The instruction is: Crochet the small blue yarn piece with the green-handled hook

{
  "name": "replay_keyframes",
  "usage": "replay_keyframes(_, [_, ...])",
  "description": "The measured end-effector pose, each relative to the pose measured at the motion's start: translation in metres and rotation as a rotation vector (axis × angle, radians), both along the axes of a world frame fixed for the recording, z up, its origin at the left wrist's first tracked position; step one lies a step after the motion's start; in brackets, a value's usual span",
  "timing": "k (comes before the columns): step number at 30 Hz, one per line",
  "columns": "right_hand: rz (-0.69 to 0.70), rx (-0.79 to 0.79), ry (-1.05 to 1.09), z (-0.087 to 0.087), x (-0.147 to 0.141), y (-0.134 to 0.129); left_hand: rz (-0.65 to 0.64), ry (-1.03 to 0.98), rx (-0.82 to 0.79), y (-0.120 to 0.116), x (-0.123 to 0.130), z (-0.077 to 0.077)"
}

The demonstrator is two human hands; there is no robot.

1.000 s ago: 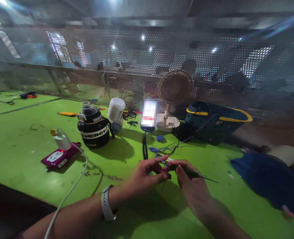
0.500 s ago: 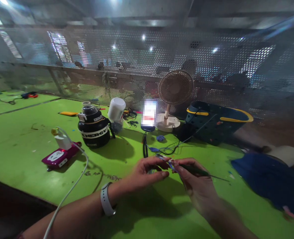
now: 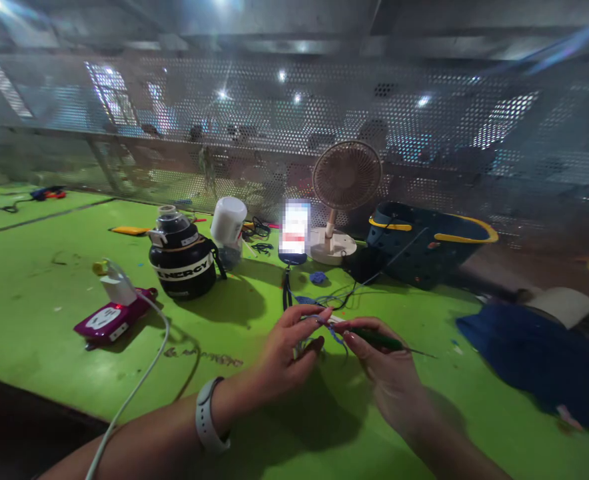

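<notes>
In the head view my right hand [image 3: 392,380] grips a crochet hook [image 3: 380,340] by its dark green handle, whose thin rear end points right. My left hand [image 3: 289,353] pinches blue yarn [image 3: 336,335] beside the hook's tip. A short worked piece of this yarn hangs between the two hands, and fingers partly hide the hook's head. Behind the hands a pale blue strand [image 3: 399,253] runs toward the dark teal basket [image 3: 419,267]. A small blue crocheted piece [image 3: 318,277] lies on the green table [image 3: 254,413].
A lit phone [image 3: 294,233] stands before a small fan [image 3: 347,175]. To the left are a black jug [image 3: 182,263], a white bottle [image 3: 228,217] and a purple power strip [image 3: 119,317] with a white cable [image 3: 147,373]. Dark blue cloth [image 3: 529,363] lies right.
My left fingers have closed in around the yarn, and the hook has shifted slightly left and down. The worked blue piece now hangs more visibly between my hands. The view has turned slightly right.
</notes>
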State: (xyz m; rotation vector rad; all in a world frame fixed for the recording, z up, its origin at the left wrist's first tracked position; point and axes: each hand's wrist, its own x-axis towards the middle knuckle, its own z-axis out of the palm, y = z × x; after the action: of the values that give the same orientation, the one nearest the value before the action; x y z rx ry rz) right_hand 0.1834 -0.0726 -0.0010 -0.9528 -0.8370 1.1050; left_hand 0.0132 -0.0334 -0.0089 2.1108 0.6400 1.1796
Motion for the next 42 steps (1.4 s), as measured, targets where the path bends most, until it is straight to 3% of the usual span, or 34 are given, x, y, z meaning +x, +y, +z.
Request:
replay_keyframes(9, [0.075,0.017,0.107,0.003,-0.008,-0.002,0.272,0.396,0.308,-0.007,0.006,-0.012])
replay_keyframes(18, [0.056,0.024,0.070,0.006,-0.008,-0.003,0.264,0.364,0.326,-0.008,0.006,-0.013])
replay_keyframes(22, [0.052,0.025,0.089,0.008,-0.004,-0.003,0.128,0.199,0.284,-0.004,0.002,-0.008])
replay_keyframes(25, [0.051,0.017,0.108,0.010,0.004,-0.001,0.006,-0.002,0.172,0.000,0.000,-0.003])
replay_keyframes(28, [0.012,0.021,0.110,0.013,0.011,0.002,-0.003,-0.113,-0.009,0.003,-0.001,0.000])
replay_keyframes(33, [0.005,0.016,0.101,0.013,0.010,0.003,-0.130,-0.318,-0.621,0.002,0.000,0.008])
replay_keyframes(35, [0.021,-0.034,0.092,0.010,0.004,0.001,-0.204,-0.409,-0.772,0.000,0.002,0.010])
replay_keyframes(38, [0.042,-0.079,0.060,0.002,-0.003,-0.002,-0.253,-0.518,-0.859,-0.001,0.007,0.009])
replay_keyframes(42, [0.015,-0.035,-0.052,-0.007,-0.005,-0.005,-0.201,-0.603,-0.916,0.000,0.010,0.006])
